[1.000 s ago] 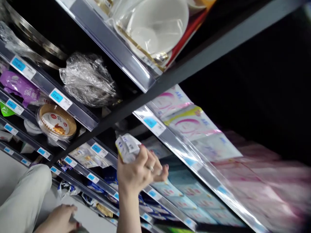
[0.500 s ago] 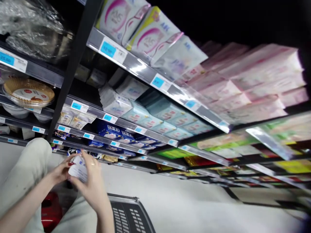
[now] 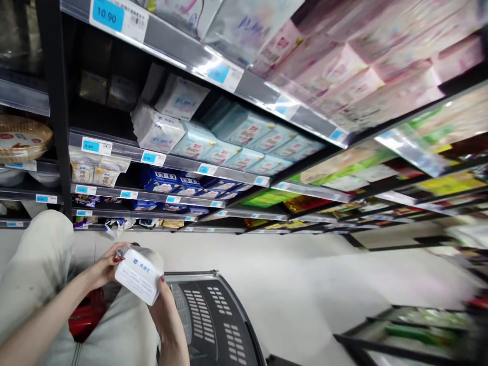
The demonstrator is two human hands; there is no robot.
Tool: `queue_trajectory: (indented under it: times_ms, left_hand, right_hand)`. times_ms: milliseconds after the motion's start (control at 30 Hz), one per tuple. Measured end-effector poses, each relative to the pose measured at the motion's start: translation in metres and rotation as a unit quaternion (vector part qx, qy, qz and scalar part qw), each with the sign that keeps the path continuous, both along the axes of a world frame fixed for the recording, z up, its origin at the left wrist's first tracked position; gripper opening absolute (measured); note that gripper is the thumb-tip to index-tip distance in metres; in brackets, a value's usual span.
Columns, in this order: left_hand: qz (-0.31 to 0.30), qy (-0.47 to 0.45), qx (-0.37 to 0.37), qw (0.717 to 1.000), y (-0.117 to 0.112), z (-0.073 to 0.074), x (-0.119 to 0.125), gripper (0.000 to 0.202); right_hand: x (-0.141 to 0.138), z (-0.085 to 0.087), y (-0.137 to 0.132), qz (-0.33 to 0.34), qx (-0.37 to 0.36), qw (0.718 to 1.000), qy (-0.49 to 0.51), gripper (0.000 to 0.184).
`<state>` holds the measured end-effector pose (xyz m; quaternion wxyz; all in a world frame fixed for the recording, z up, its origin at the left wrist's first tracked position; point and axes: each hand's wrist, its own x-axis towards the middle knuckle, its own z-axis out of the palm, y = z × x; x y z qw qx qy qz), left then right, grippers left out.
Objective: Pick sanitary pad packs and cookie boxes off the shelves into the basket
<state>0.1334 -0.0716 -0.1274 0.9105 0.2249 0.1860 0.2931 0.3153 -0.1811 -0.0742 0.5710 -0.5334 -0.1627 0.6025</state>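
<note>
Fingers [image 3: 118, 259] gripping | white pack [image 3: 137, 277] — printed face upward | long axis down-right

"So where are we, then?"

"A shop, folks, and a self-service one by the look of it! Shelves [image 3: 168, 40] stacked tier on tier, price tags [image 3: 107, 16] lined along their edges: 10.90 up top, 9.80 lower down!"

"And the stock?"

"Whole rows of matching goods, pink packs [image 3: 331, 71] above, pale blue packs [image 3: 247, 132] beneath! And there, over the pale floor [image 3: 290, 290], a dark slotted basket or cart [image 3: 231, 317]!"
</note>
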Motion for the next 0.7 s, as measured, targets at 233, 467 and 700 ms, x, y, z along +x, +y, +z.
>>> queue_trajectory:
  times_ms: [233, 467, 700]
  left_hand:
    - [-0.001, 0.123, 0.030, 0.992, 0.010, 0.015, -0.008, 0.079]
    - [0.009, 0.142, 0.044, 0.989, 0.014, 0.024, -0.013, 0.071]
    - [0.003, 0.062, 0.089, 0.994, 0.019, 0.013, -0.016, 0.081]
  right_hand:
    - [-0.010, 0.001, 0.016, -0.010, 0.010, 0.997, -0.072, 0.072]
    - [-0.019, -0.027, 0.016, -0.019, 0.014, 0.989, -0.148, 0.076]
    - [-0.008, -0.017, 0.009, -0.016, 0.069, 0.982, -0.175, 0.085]
